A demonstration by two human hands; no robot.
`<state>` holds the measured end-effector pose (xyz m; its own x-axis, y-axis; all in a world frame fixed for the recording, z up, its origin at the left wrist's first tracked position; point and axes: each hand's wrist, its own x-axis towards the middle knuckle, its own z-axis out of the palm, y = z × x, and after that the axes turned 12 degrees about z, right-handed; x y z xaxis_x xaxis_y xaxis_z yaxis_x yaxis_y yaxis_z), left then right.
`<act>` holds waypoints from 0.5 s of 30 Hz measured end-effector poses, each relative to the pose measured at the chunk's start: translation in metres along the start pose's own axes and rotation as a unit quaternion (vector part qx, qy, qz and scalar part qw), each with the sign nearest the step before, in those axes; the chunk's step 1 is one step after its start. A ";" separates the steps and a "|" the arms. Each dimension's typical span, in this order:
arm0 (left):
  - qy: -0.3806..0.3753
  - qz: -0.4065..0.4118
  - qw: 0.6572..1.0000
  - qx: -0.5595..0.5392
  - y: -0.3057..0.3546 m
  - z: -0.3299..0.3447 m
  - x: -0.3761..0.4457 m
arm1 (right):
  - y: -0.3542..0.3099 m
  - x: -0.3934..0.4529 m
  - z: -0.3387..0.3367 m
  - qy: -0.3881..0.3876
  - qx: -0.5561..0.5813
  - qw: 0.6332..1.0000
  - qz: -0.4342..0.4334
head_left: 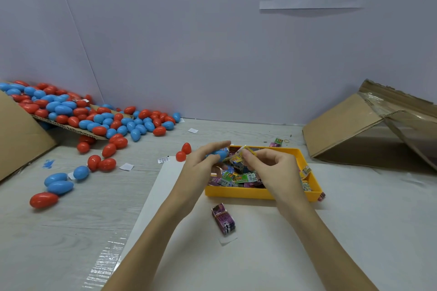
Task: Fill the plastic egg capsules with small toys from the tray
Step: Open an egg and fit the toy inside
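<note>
Your left hand [201,160] gripped a blue egg capsule [218,154]; your right hand [267,165] pinched a small yellow toy [246,151] above the yellow tray [255,192].

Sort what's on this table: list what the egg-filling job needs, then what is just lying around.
Job:
blue egg capsule in left hand
small toy packet pinched by right hand
yellow tray of toys
pile of egg capsules

Lying about:
purple box
cardboard box
paper scraps
</note>
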<state>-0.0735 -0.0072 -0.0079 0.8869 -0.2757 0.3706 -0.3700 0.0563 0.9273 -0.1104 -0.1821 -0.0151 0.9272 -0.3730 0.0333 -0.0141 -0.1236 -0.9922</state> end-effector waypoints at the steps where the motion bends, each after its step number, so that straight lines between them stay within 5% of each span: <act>1: -0.005 -0.006 1.000 -0.016 0.000 0.001 0.000 | 0.000 0.000 0.000 0.006 0.013 1.000 0.006; 15: -0.023 0.052 0.996 0.070 -0.002 0.013 -0.009 | 0.002 -0.003 0.006 0.067 -0.011 0.997 0.023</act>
<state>-0.0840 -0.0173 -0.0141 0.8298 -0.3186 0.4581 -0.4962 -0.0459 0.8670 -0.1106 -0.1755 -0.0179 0.8667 -0.4987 0.0049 -0.0647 -0.1222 -0.9904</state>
